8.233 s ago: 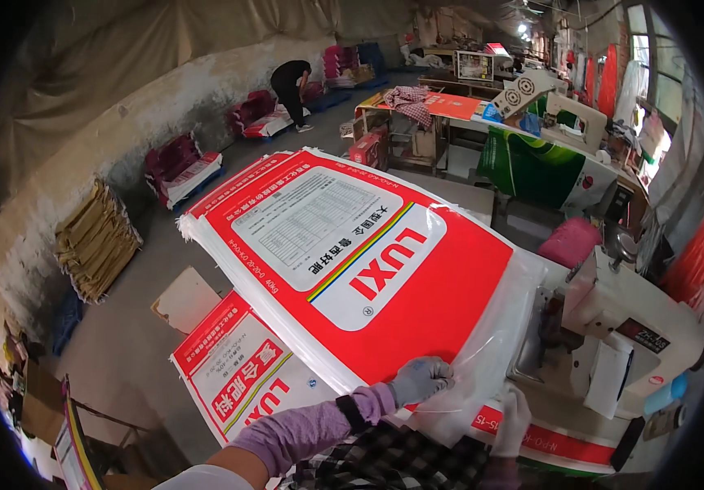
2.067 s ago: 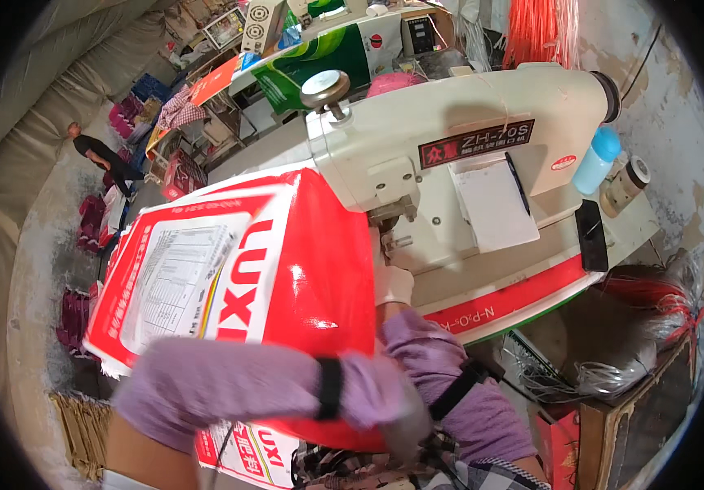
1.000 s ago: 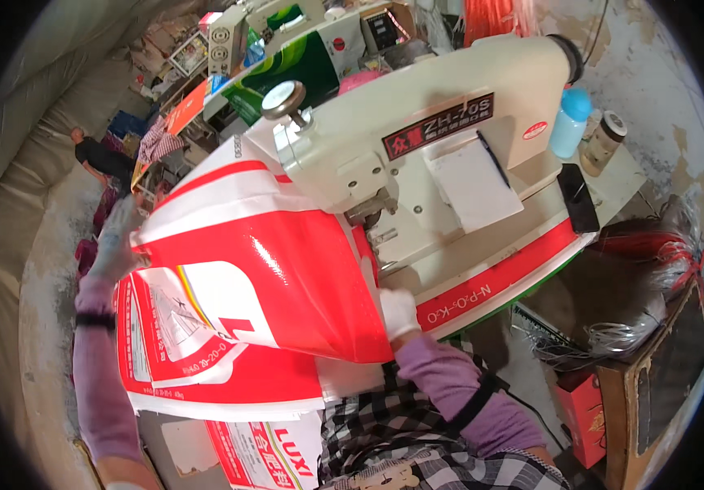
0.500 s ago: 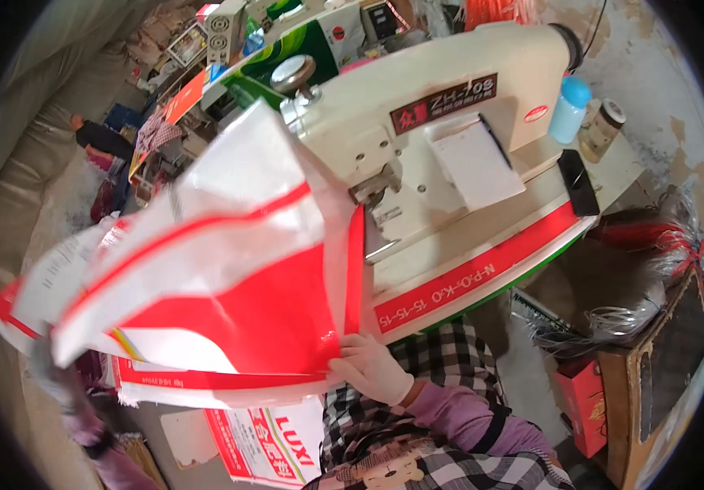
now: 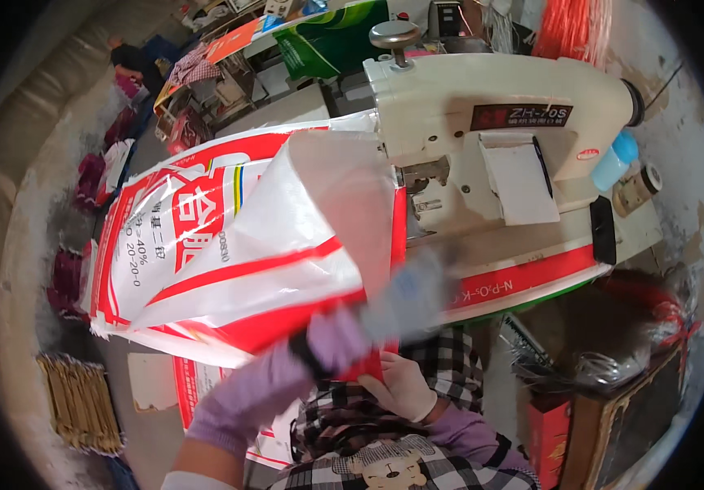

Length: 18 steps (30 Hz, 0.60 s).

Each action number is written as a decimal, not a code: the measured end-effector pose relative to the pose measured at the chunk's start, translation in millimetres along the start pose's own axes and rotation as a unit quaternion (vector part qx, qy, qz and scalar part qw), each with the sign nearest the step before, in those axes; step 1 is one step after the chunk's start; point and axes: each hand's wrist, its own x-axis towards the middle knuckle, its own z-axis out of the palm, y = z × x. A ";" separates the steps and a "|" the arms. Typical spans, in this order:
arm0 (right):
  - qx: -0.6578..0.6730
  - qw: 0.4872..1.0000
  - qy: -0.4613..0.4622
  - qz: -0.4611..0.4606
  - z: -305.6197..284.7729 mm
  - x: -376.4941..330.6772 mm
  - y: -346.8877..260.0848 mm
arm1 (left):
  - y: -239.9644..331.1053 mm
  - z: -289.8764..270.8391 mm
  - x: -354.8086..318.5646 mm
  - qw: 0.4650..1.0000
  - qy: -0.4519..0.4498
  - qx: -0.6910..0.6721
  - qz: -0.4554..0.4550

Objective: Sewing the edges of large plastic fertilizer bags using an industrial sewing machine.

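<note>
A red and white printed woven sack (image 5: 246, 282) spreads across the left of the sewing machine (image 5: 425, 102), its near corner folded over. The sack's right edge lies beside the machine's needle area. My right hand (image 5: 407, 390), in a white glove, is closed on the sack's red lower corner, close to my lap. Across the sack reaches my left forearm, and my left hand (image 5: 417, 294), in a grey glove, is smeared by motion in front of the machine bed. Its fingers cannot be made out.
A white notepad (image 5: 519, 180) with a pen is on the machine; a black phone (image 5: 603, 231), a blue bottle (image 5: 616, 161) and a jar (image 5: 636, 190) are at the right. Below them are a wooden box (image 5: 605, 441) and clear strands. Far left, a person (image 5: 127, 57) is visible.
My left hand has swung from the sack's far left side rightward to the machine. The sack has dropped flatter, with its printed face showing. My right hand keeps hold, slightly lower and more to the right.
</note>
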 end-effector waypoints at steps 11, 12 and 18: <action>-0.115 0.993 0.016 -0.008 -12.9 9.5 -35.3 | -130.5 68.5 21.6 0.984 0.002 0.068 -0.162; -0.103 0.995 0.013 -0.012 -9.3 10.5 -36.2 | -124.8 73.7 10.3 0.983 -0.006 0.076 -0.170; 0.001 0.994 0.035 0.099 -36.5 -26.8 16.5 | 19.0 -45.5 -85.6 0.974 -0.126 -0.069 0.176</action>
